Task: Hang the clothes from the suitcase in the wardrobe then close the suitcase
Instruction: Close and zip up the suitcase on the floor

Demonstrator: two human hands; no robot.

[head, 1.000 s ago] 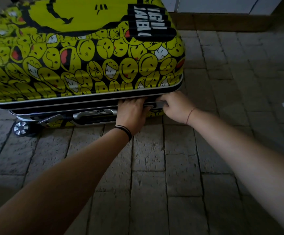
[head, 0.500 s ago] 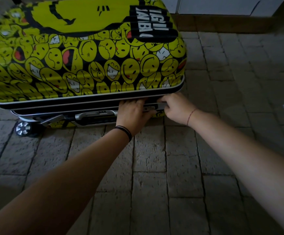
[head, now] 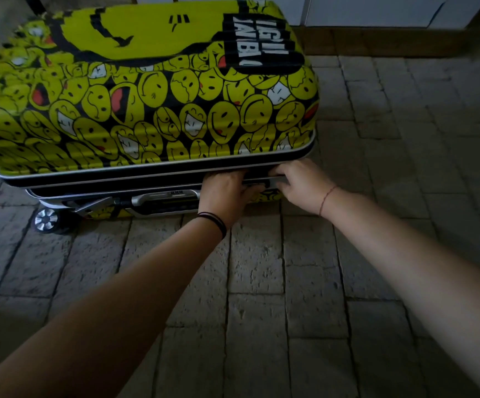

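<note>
Suitcase [head: 147, 104] lies folded shut on floor [head: 256, 282]. My left hand [head: 227, 191] and right hand [head: 304, 185] both grip the near-edge latch [head: 264, 182]. No clothes in view; first opening or final closing, I cannot tell.

Suitcase [head: 147, 110]: flat on floor [head: 256, 282], lid down.
Left hand [head: 227, 193]: grips front latch [head: 273, 182].
Right hand [head: 304, 185]: grips same latch.
</note>
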